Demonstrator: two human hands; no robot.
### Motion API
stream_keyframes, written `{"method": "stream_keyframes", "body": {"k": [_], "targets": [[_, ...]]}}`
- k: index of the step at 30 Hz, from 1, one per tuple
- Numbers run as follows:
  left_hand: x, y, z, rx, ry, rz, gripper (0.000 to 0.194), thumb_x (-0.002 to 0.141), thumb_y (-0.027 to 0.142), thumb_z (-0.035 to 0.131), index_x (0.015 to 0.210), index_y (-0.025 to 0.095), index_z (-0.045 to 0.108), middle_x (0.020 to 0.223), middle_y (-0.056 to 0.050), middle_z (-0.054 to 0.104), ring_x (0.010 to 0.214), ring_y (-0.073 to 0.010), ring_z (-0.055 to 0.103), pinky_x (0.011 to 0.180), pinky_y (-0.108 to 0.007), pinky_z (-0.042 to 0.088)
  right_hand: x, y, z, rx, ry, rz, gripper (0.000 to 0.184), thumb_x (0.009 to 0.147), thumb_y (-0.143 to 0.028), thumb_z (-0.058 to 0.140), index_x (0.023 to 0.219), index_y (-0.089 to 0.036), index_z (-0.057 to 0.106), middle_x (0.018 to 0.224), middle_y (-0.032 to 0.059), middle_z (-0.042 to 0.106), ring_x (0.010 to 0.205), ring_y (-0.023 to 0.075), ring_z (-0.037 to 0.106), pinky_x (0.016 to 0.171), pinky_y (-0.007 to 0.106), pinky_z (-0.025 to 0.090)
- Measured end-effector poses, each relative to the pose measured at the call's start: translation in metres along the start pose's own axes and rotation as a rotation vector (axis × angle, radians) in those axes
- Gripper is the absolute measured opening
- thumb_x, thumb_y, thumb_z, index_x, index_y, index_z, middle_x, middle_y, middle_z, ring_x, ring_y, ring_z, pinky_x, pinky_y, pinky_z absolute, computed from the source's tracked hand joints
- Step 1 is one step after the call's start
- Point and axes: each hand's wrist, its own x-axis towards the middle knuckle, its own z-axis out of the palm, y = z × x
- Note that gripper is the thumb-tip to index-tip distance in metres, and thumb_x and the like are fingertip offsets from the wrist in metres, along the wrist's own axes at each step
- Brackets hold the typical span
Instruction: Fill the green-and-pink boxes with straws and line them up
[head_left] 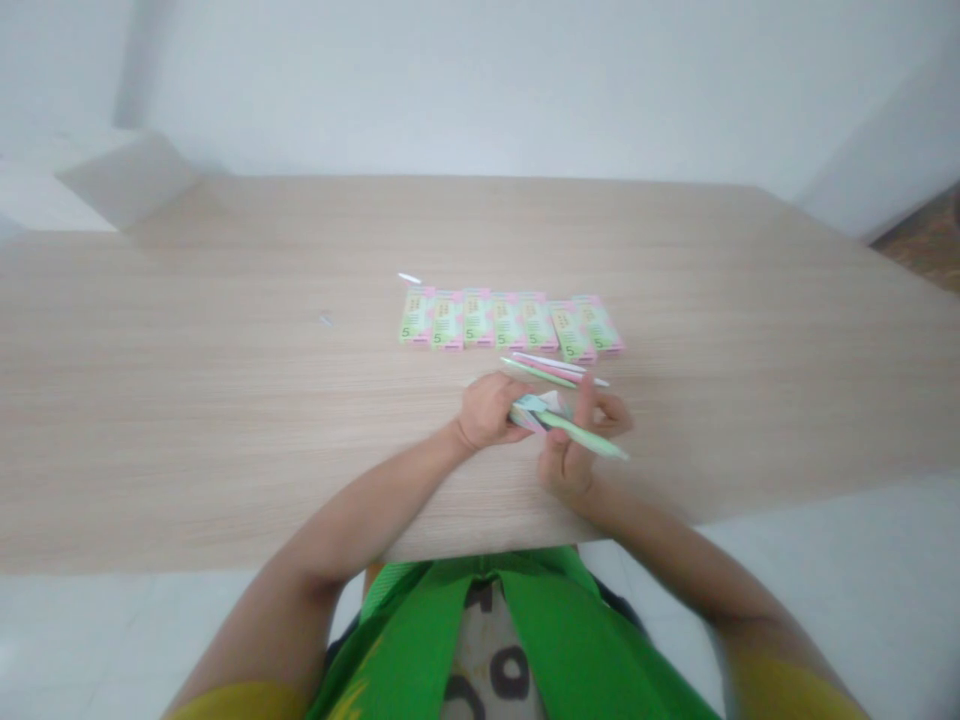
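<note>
My left hand and my right hand are together near the table's front edge. Both grip a small pastel pack, partly hidden by my fingers, and a pale green pen that points to the right. Just beyond my hands lie thin green, pink and white pens, close together. Further back stands a neat row of several green and pink boxes, each printed with a 5. A small white stick lies behind the row's left end.
The light wooden table spans the view, with a small pale scrap on it left of the boxes. A white wall stands behind it, and a pale floor shows below its front edge. A green apron covers my front.
</note>
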Motion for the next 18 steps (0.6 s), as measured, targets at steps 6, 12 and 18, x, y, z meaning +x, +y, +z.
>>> {"method": "stream_keyframes", "body": {"k": [6,12,18], "targets": [[0.0,-0.004,-0.003,0.055,0.017,-0.075,0.049,0.08,0.058,0.064,0.109,0.019,0.056,0.076,-0.004,0.066,0.067,-0.0181,0.065,0.06,-0.028,0.049,0.01,-0.013,-0.017,0.072,-0.262,0.122,0.062,0.099,-0.038,0.017,0.157,-0.026,0.003,0.154,0.0134,0.011,0.143,0.038,0.015,0.113,0.065,0.021],[0.001,0.001,-0.001,0.001,0.025,-0.091,0.046,0.077,0.053,0.068,0.104,0.018,0.057,0.073,-0.003,0.065,0.065,-0.0175,0.064,0.057,-0.028,0.049,0.038,-0.03,-0.046,0.128,-0.189,0.164,0.065,0.093,-0.038,0.043,0.15,-0.024,0.016,0.153,0.0144,0.016,0.144,0.0348,0.017,0.113,0.06,0.026],[0.005,-0.009,-0.006,0.007,0.078,-0.132,0.051,0.072,0.053,0.073,0.104,0.017,0.056,0.077,-0.005,0.067,0.066,-0.0192,0.066,0.056,-0.03,0.052,0.067,0.012,-0.04,0.173,-0.478,0.276,0.033,0.093,-0.04,0.044,0.117,-0.023,0.059,0.118,0.0099,0.048,0.12,0.0264,0.043,0.105,0.049,0.036]]}}
